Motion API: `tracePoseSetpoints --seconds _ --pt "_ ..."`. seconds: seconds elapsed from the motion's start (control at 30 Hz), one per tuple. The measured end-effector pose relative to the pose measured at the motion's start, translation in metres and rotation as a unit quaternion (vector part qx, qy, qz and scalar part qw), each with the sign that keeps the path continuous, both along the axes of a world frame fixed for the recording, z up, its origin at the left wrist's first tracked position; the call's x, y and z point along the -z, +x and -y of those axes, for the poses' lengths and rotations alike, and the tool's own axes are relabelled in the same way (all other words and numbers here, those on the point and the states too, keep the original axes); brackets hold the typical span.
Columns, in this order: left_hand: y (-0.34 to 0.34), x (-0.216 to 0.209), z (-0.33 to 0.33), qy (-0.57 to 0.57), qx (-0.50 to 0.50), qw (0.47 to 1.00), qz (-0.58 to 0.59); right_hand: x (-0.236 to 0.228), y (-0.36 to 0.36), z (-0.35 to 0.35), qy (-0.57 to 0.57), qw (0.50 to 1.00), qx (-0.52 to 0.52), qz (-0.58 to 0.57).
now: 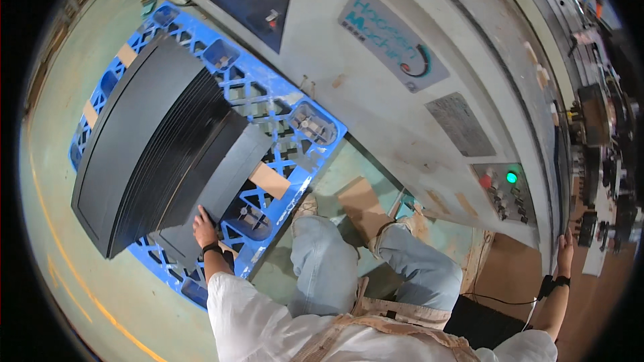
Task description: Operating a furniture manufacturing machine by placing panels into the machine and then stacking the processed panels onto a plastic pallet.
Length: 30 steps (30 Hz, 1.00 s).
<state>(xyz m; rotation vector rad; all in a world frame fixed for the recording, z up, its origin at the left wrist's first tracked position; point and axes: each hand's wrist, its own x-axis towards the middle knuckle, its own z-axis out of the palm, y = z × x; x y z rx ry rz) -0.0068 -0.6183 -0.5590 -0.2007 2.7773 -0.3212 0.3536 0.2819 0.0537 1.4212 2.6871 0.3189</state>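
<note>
My left hand (204, 229) lies with its fingers stretched out on the near edge of a dark grey panel, one of a stack of flat dark panels (181, 134). The stack leans in a fanned row across a blue plastic pallet (322, 151). On the far right, my right hand (565, 252) reaches up beside the machine's edge, fingers extended, touching the end of a long dark strip (558, 181). Whether that strip is a separate panel or part of the machine, I cannot tell. Both wrists wear dark bands.
A large grey-white machine (402, 107) stands ahead, with a control panel (503, 191) showing a lit green button. Cardboard pieces (362, 208) lie near my feet, and a brown board (513, 268) stands beside my right leg. Rollers and mechanisms (597, 161) line the machine's right side.
</note>
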Motion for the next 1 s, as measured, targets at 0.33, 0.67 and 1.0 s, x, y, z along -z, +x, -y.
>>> tracePoseSetpoints --seconds 0.33,0.67,1.0 --pt "-0.112 -0.132 -0.137 0.185 0.155 0.97 -0.04 -0.175 0.261 0.346 0.169 0.794 0.536 0.232" --pt "0.058 -0.595 -0.534 0.563 0.678 0.47 -0.054 -0.114 0.272 0.416 0.41 0.831 0.354 0.125" --pt "0.125 -0.555 -0.776 0.457 0.705 0.503 -0.202 -0.147 0.164 0.298 0.41 0.907 0.032 -0.092"
